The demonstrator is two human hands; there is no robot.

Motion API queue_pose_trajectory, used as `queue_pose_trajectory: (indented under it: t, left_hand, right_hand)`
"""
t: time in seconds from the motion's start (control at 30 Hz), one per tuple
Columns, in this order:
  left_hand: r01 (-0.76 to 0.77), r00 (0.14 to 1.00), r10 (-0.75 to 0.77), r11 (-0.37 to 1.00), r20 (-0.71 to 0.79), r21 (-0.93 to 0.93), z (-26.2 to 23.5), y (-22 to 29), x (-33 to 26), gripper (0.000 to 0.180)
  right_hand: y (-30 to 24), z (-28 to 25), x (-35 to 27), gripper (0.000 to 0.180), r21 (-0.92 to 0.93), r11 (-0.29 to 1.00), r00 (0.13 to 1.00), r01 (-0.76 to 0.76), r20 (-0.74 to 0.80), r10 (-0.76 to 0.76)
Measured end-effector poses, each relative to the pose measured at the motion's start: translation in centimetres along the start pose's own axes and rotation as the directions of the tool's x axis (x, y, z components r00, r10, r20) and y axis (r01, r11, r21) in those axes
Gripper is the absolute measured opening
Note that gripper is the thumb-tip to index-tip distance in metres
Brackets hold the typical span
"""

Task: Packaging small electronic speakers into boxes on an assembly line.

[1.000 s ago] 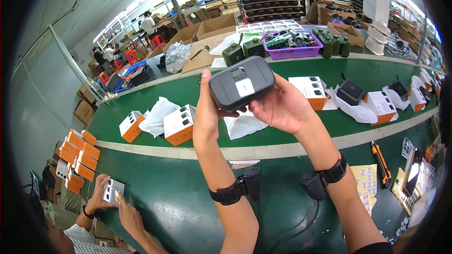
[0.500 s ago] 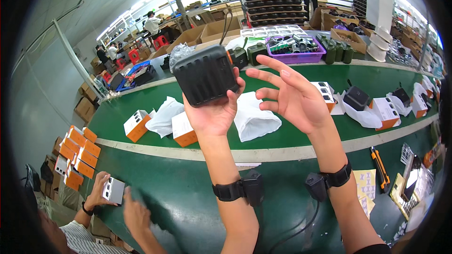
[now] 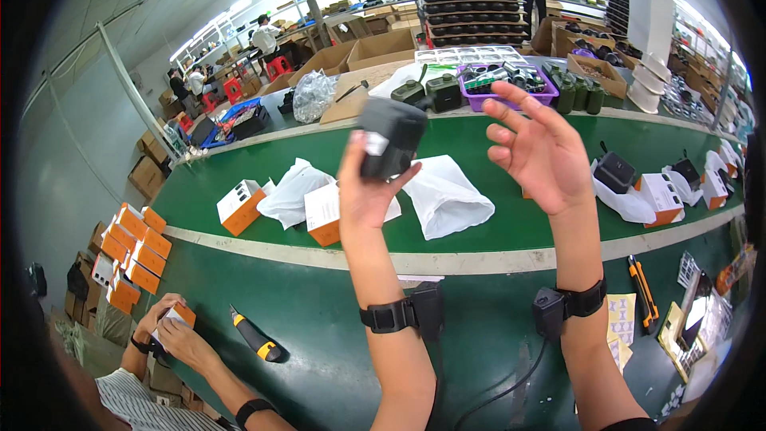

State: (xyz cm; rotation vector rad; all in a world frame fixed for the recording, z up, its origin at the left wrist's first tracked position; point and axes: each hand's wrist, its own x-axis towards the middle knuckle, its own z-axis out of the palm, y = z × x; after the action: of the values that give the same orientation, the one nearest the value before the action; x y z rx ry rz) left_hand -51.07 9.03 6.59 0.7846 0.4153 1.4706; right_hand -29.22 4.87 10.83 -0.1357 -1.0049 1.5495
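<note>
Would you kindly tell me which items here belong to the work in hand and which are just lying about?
In hand: dark boxy device held in left hand; right hand open, empty.
Lying about: white bag, orange-and-white box, utility knife, purple tray.

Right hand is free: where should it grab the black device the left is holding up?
Probably the upper right edge of the black device, coming from the right. The left hand wraps its lower part from below, so the top and right side stay bare, facing the open right hand.

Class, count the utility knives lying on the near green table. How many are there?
2: a yellow-and-black utility knife lower left near the co-worker's hands, an orange one on the right. Clutter may hide others.
</note>
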Motion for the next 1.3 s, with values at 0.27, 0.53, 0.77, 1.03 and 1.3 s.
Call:
queue_pose_trajectory:
  t: [0.27, 0.53, 0.77, 1.03, 1.3]
  left_hand:
    - [-0.106, 0.993, 0.059, 0.071, 0.101, 0.992, -3.0, -8.1, 2.9, 0.069]
    - [-0.032, 0.999, -0.026, 0.054, 0.034, 0.998, -2.4, -6.2, 2.4, 0.052]
    - [0.091, 0.984, -0.163, 0.074, -0.078, 0.993, -2.1, -4.8, 1.8, 0.048]
    - [0.070, 0.997, 0.025, 0.177, -0.075, 0.982, -2.6, -2.8, 1.2, 0.040]
    - [0.066, 0.991, 0.099, 0.259, -0.095, 0.964, -4.8, -1.7, 1.3, 0.033]
  right_hand:
    - [-0.6, -0.3, 0.1, 0.038, -0.006, 0.999, 0.999, 0.040, 0.002, -0.040]
    - [-0.3, -0.3, 0.4, 0.037, -0.022, 1.000, 1.000, 0.004, 0.000, -0.004]
    - [-0.4, -0.4, 0.2, 0.037, -0.004, 0.999, 0.999, 0.032, -0.002, -0.032]
    - [-0.6, -0.7, 0.3, 0.033, 0.011, 0.999, 0.999, 0.031, 0.016, -0.032]
    - [-0.5, -0.8, 0.5, 0.034, -0.020, 0.999, 0.997, 0.032, 0.064, -0.030]
